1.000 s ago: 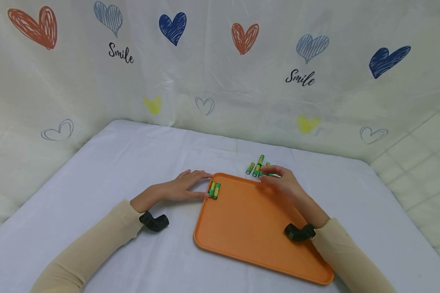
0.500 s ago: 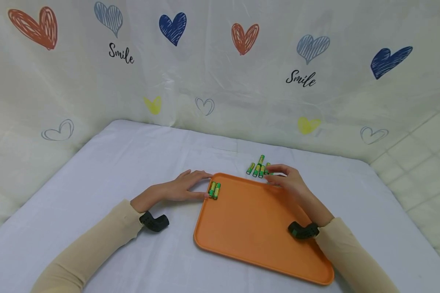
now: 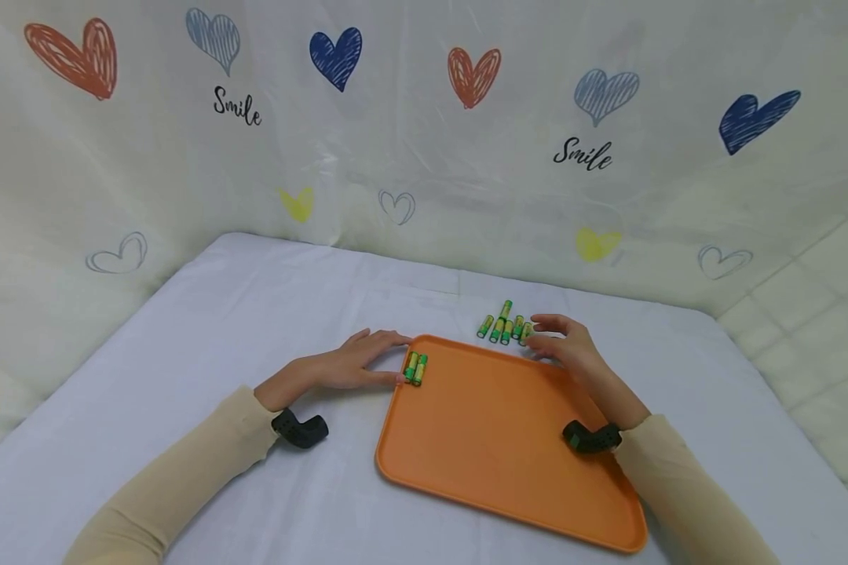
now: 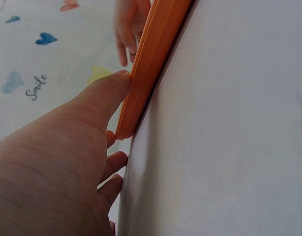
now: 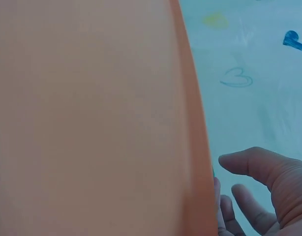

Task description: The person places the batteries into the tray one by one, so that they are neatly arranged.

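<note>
Resting L hand (image 3: 349,366) w/ fingers loose + spread at L rim of orange rectangular plastic tray (image 3: 495,439), just beside two green-and-yellow cylindrical batteries (image 3: 420,370) near its far-L corner. Poising R hand (image 3: 574,345) w/ fingers bent but apart, gripping nothing, by six more such batteries (image 3: 498,329) on white cloth (image 3: 311,290) past far rim. Prob. handling light, stiff, slick, roll-prone; best pinching mid-barrel, thumb vs. index.

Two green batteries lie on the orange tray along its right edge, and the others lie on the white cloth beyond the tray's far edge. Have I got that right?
Not quite: the two batteries lie along the tray's left edge, beside the left hand, as the head view shows. The other batteries do lie on the white cloth beyond the far edge.
</note>
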Demonstrator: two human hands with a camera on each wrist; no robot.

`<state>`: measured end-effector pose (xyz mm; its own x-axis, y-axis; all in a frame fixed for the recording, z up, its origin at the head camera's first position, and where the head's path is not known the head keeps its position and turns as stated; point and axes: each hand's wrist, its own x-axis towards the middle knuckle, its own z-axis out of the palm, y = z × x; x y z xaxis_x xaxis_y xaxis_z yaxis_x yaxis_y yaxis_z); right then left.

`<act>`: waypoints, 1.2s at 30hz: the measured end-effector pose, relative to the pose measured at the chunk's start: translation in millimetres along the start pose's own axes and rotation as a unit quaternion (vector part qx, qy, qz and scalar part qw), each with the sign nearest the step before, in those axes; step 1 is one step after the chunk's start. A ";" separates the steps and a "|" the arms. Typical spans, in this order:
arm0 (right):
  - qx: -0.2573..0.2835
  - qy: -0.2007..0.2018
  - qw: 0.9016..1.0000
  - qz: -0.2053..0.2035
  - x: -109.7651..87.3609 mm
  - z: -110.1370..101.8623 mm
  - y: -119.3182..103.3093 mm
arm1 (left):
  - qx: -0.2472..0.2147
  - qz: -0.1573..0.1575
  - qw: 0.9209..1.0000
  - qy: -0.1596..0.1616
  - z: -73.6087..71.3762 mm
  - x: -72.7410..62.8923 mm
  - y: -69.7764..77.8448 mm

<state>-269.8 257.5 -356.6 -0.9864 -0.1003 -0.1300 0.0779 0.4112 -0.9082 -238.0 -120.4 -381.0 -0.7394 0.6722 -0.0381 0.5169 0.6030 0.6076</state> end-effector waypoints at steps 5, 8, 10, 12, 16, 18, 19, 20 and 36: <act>-0.015 -0.013 1.000 0.012 4.8 -1.4 2.7 | 0.003 -0.002 1.000 -0.003 -0.3 -0.5 0.4; -0.034 -0.024 0.999 0.010 7.3 -1.0 2.9 | 0.002 0.000 1.000 0.000 -0.4 -0.7 0.1; -0.046 -0.028 0.999 0.007 8.5 -0.7 3.0 | 0.001 0.004 1.000 0.002 0.2 -0.6 -0.4; -0.053 -0.031 0.998 0.012 9.4 -0.4 3.2 | 0.000 0.008 1.000 0.002 1.0 -0.4 -0.9; -0.059 -0.036 0.998 0.015 10.7 0.3 3.4 | -0.003 0.009 1.000 -0.002 1.6 -0.9 -0.8; -0.060 -0.036 0.998 0.011 11.4 0.3 3.0 | -0.001 0.008 1.000 -0.003 1.2 -1.2 -0.9; -0.061 -0.035 0.998 0.008 11.7 0.7 2.5 | -0.002 0.007 1.000 -0.003 0.8 -1.4 -0.8; -0.062 -0.034 0.998 0.006 11.9 1.0 2.0 | 0.000 0.007 1.000 -0.003 0.5 -1.5 -1.1; -0.071 -0.021 0.997 -0.003 12.7 3.0 5.9 | 0.003 0.002 1.000 -0.004 -0.2 -2.0 -4.8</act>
<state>-281.4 256.0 -364.8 -0.9797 -0.1397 -0.1439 0.0478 0.5339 -0.8442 -239.1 -124.7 -383.7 -0.7340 0.6778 -0.0425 0.5221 0.6032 0.6029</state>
